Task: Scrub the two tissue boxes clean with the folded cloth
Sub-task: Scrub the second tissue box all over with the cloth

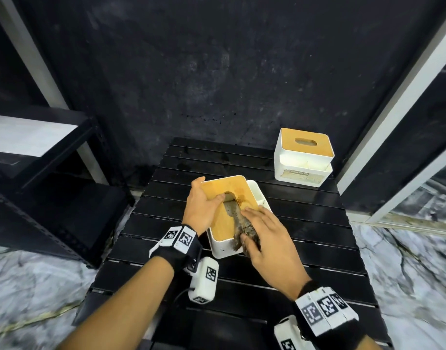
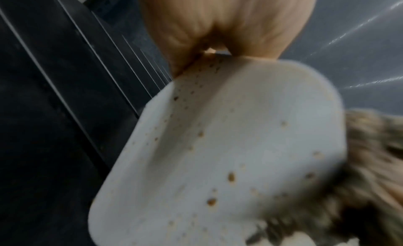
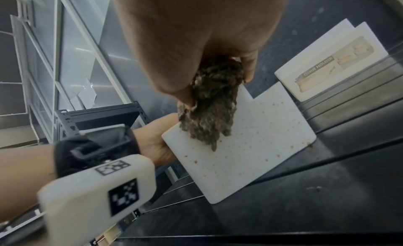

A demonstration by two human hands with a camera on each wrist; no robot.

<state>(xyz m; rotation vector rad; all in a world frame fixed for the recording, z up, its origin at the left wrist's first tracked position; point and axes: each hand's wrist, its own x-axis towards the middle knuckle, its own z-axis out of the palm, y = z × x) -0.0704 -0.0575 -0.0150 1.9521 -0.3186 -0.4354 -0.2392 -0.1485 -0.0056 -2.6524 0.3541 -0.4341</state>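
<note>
Our left hand (image 1: 200, 205) cups the near box (image 1: 225, 245) at its left side, thumb hooked into the slot of the wooden lid (image 1: 220, 223), and the box stands tipped up on the desk (image 1: 305, 231), resting on one edge. That tilt is our first risk: if the thumb slips, we think the box could drop flat or slide off the slats. Brown specks dot its white wall, so it is not yet clean. The cloth (image 1: 244, 229), dark and soiled, lies over the lid's right edge, pinched between thumb and fingers of our right hand (image 1: 265, 238). A cloth this dirty may smear grime back onto the white wall and the wood instead of lifting it. Pressing hard could also push the lid loose. Well to the right, at the desk's far corner, the second box (image 1: 302, 157) stands upright near the edge, untouched; a wide sweep might knock it off.
</note>
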